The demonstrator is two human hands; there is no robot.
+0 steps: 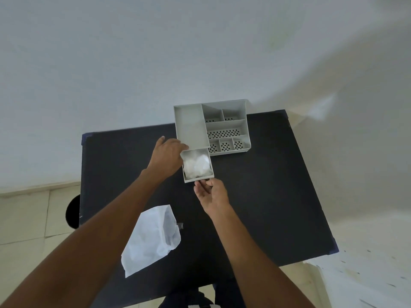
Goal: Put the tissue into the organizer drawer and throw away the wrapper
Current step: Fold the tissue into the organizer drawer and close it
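Observation:
A grey organizer [191, 125] stands at the far side of the black table [266, 185]. Its drawer [199, 177] is pulled out toward me, and white tissue [197, 165] lies bunched inside it. My left hand [165, 157] rests against the organizer's left side, beside the drawer. My right hand [211, 194] is at the drawer's front, fingertips touching its front panel; whether it grips the panel I cannot tell. The empty white wrapper [151, 238] lies flat on the table, near me and left of my right forearm.
The organizer's right half has several small open compartments with perforated floors [224, 133]. A white wall rises right behind the table. A dark round object [73, 212] sits on the tiled floor by the table's left edge.

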